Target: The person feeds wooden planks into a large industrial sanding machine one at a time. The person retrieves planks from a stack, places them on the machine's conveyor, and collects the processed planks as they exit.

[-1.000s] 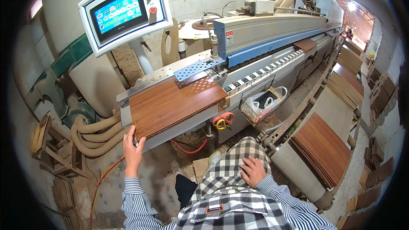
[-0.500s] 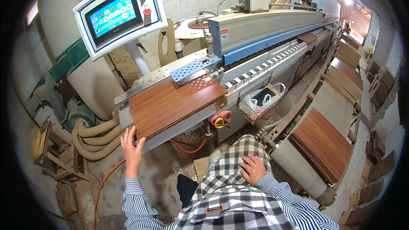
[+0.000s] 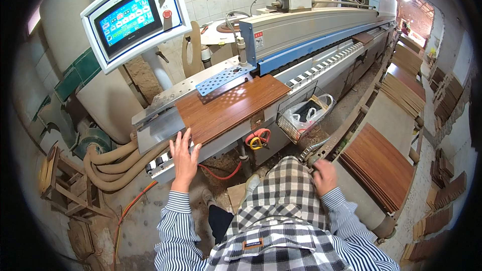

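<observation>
A reddish-brown wood-grain board (image 3: pixel 228 113) lies flat on the infeed table of a long edge-banding machine (image 3: pixel 321 30), partly beneath a perforated blue plate (image 3: pixel 225 80). My left hand (image 3: pixel 185 156) is at the board's near left corner, fingers spread and fingertips at its edge. My right hand (image 3: pixel 325 176) is beside my checkered apron, near the roller conveyor on the right; its fingers are curled and blurred. A stack of similar brown boards (image 3: pixel 377 166) rests on that conveyor, to the right of this hand.
A control panel with a lit screen (image 3: pixel 128 20) stands at the upper left. Below the machine's edge hang red- and yellow-handled scissors (image 3: pixel 257 139) and a wire basket (image 3: pixel 301 116) with plastic bags. Ribbed hoses (image 3: pixel 113 170) and a wooden stool (image 3: pixel 70 180) are at left.
The board has slid right and further under the perforated plate, with my left hand following its corner. My right hand has moved off my apron toward the right.
</observation>
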